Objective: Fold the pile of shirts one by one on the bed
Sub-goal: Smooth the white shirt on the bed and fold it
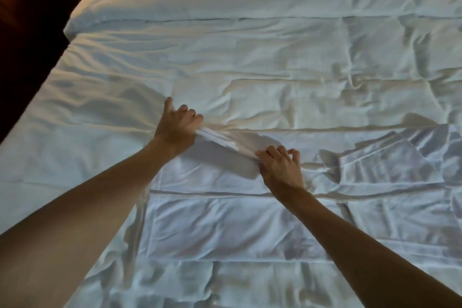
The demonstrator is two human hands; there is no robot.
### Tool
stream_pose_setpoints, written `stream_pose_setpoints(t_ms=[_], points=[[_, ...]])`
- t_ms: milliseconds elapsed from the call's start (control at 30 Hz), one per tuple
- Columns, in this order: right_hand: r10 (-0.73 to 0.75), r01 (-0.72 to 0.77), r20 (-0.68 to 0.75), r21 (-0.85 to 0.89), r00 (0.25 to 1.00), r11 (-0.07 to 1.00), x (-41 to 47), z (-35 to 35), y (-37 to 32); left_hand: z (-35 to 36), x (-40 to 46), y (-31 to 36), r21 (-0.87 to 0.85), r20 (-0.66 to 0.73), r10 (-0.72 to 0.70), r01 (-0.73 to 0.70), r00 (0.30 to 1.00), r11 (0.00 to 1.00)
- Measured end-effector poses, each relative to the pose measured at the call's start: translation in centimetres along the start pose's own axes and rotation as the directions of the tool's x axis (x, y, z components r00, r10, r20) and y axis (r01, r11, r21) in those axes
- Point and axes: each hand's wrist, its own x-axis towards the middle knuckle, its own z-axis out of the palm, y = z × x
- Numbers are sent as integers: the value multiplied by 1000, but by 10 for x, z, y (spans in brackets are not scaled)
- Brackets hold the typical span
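White bed point(250, 62) beneath, my left hand point(176, 127) and right hand point(280, 165) pinch a shirt point(225, 155) fold, best kept taut and level.

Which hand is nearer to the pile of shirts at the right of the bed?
Right. The right hand is just beside the pile of shirts; the left hand is farther away.

The pile of shirts point(405, 157) ran off the picture's edge, right of the bed point(250, 70) centre. White on white blurred the held shirt point(225, 155) outline.
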Motion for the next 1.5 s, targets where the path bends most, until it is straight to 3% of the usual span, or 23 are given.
stream_pose_setpoints(t_ms=[67, 100, 200, 333, 533, 733, 933, 1033, 1167, 1333, 1433, 1500], points=[[-44, 45, -105, 13, 993, 999, -7, -1, 2, 6, -25, -7, -57, -209, -81, 70, 975, 996], [-55, 61, -155, 37, 986, 997, -12, -4, 3, 10, -41, -7, -82, -244, -116, 99, 963, 992], [-73, 98, -236, 95, 969, 991, -27, -10, 8, 33, -90, -1, -183, -234, -187, 146, 954, 972], [-67, 77, -169, 55, 983, 996, -38, -2, 16, 69, -133, 14, -293, -229, -166, 95, 959, 951], [-74, 112, -274, 123, 959, 986, -35, -13, 17, 59, -142, 20, -491, -350, -376, 174, 858, 854], [-44, 58, -101, 146, 994, 988, -72, -16, 23, 31, -149, 77, -664, -98, -474, 297, 875, 686], [235, -230, 100, -61, 967, 971, -90, -8, 63, -26, -70, 214, -879, -74, -240, 50, 968, 474], [281, -263, 154, -130, 947, 956, -97, 5, 65, -26, -25, 256, -871, -28, -154, 52, 988, 489], [310, -294, 107, -142, 945, 945, -100, 10, 66, -10, -15, 250, -714, -70, -121, 35, 990, 699], [311, -295, 111, -137, 944, 946, -99, 8, 66, 51, -68, 157, -546, 73, -333, 317, 940, 775], [322, -305, 121, -136, 939, 943, -98, 8, 62, 80, -96, 101, -453, 194, -528, 553, 826, 699], [326, -309, 131, -134, 936, 942, -97, 8, 62, 69, -88, 106, -486, 168, -549, 554, 818, 676]])
